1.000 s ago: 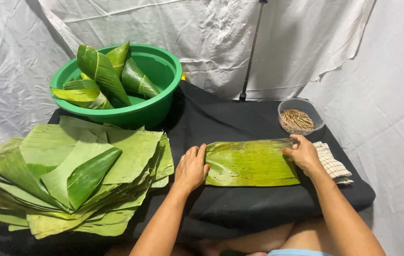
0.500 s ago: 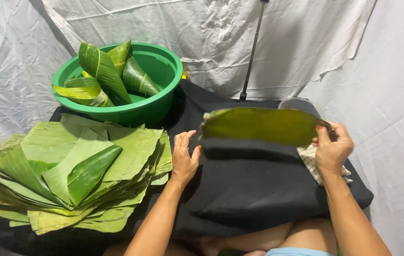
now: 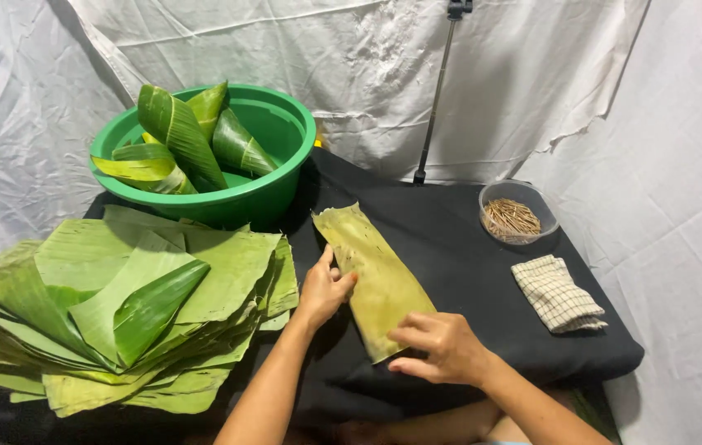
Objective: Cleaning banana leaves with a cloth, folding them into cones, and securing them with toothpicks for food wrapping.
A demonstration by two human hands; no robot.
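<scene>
Leaf: one strip [image 3: 376, 276], pale yellow-green side up, lying slantwise on the black tabletop [image 3: 466, 247], its far end toward the basin, its near end toward me.
Left hand: mine [image 3: 326, 290], fingers loosely curled, resting on the strip's left edge about midway; pressing, not gripping.
Right hand: mine [image 3: 442, 346], open, fingers spread, laid over the near end of the strip; nothing clasped.
Step in hand, as I judge it: flattening and steadying the strip on the cloth.
How to do it well: I should keep both palms flat and light, press along the grain, not across it, since a leaf like this probably splits along its ribs; hold the left edge still while the right smooths.
Risk: a tear at the ragged near end if I drag it.
Stack: cut leaves [image 3: 128, 305], left of the strip, close to my left wrist.
Basin: green [image 3: 285, 132], far left, holding rolled leaf cones [image 3: 182, 136].
Bowl: clear [image 3: 520, 216], far right, small sticks inside.
Cloth: checked, folded [image 3: 557, 292], right of the strip, well apart.
</scene>
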